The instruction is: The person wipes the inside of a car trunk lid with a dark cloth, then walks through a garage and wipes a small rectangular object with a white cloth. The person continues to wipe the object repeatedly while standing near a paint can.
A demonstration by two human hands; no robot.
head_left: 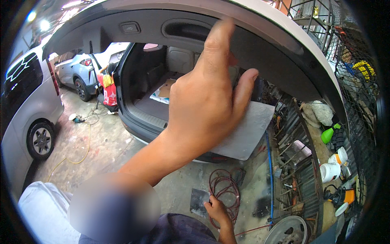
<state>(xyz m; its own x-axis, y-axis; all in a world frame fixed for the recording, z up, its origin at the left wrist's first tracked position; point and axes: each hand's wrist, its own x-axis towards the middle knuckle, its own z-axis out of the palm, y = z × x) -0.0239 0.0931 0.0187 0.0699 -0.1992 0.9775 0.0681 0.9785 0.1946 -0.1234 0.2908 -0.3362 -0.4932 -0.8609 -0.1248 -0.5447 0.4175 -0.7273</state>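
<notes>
- Tailgate point(280, 57): hangs raised overhead, just beyond the left hand point(207, 89); shows dark inner trim with a recessed grip.
- Left hand: reaches up close to the camera, back turned to view, with 1 finger pointing up across the trim and the thumb well apart from it; contact with the trim impossible to judge.
- Right hand point(218, 210): hangs low, beside a dark square piece point(199, 202); grip or mere overlap impossible to make out.
- Grey sheet point(248, 134): juts out past the left wrist, partly hidden.
- Below, on the floor: a coiled red hose point(235, 191), near a wheel point(286, 232).
- Ahead: open boot point(140, 107), with a flat cardboard piece point(165, 89) lying inside.
- Right side: 2 white tubs, a green bottle point(327, 135).
- Farther left: a silver van point(24, 97); past it, a person in red point(109, 94) crouching near a pale blue car point(73, 71).
</notes>
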